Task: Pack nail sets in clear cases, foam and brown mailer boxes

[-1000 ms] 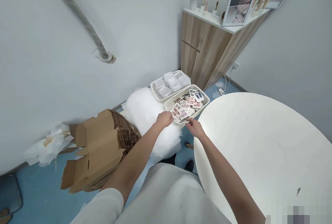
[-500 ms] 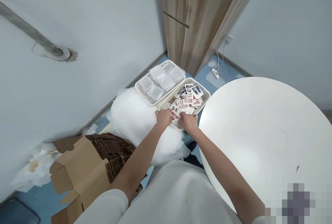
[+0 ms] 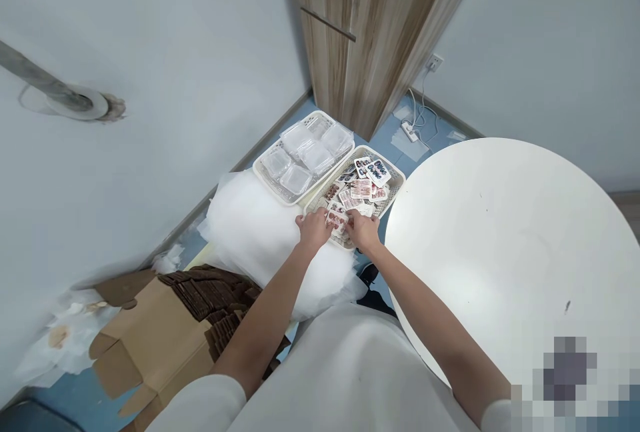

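My left hand and my right hand are over the near end of a cream basket. Between them is a small white card of what look like press-on nails, in reddish-brown tones. The fingers of both hands are closed on its opposite edges. More such cards lie loosely in the basket, among them one with dark blue nails and one with pink nails. Touching this basket on the left is a second cream basket with several clear plastic boxes.
A round white table stands on the right. White wrapping material bulges below the baskets. Flattened brown cardboard lies at lower left. A wood-grain cabinet stands behind, with a power strip on the blue floor nearby.
The card between my hands now lies flatter, and more of it shows. My right hand has shifted slightly. The whole view has tilted a little.
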Available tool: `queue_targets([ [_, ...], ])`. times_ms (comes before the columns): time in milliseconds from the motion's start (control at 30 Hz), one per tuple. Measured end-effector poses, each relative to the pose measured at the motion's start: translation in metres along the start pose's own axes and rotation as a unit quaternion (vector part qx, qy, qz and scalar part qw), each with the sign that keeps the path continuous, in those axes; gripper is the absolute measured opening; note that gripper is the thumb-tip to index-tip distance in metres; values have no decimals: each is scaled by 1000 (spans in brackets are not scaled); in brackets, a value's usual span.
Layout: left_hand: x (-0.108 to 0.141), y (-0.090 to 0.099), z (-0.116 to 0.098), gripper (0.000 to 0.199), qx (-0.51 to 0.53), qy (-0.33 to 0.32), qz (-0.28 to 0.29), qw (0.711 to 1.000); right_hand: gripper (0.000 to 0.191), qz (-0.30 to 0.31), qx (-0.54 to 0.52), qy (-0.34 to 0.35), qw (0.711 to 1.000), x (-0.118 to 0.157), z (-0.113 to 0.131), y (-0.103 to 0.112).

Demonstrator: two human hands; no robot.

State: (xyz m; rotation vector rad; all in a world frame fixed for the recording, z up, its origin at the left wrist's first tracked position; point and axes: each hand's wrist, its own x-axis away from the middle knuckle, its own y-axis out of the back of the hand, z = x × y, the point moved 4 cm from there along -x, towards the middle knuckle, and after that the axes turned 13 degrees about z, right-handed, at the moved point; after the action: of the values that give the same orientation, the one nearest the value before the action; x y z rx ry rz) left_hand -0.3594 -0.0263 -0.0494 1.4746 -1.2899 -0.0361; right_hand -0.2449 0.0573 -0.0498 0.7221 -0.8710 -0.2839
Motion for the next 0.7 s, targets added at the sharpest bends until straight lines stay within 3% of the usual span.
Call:
queue_targets([
  [200,6,8,-7,31,61,8,-41,997,37,-23,-121,11,992,-3,-3,13],
  [400,10,21,-26,31,142,4,-85,986,51,-82,-201,69,974,2,-3,35],
  [600,18,19,-55,29,195,-65,-94,974,47,-149,-246,95,953,35,-26,53],
  [700,26,8,-75,31,237,-142,-93,957,46,-179,-295,84,935,62,-47,55],
])
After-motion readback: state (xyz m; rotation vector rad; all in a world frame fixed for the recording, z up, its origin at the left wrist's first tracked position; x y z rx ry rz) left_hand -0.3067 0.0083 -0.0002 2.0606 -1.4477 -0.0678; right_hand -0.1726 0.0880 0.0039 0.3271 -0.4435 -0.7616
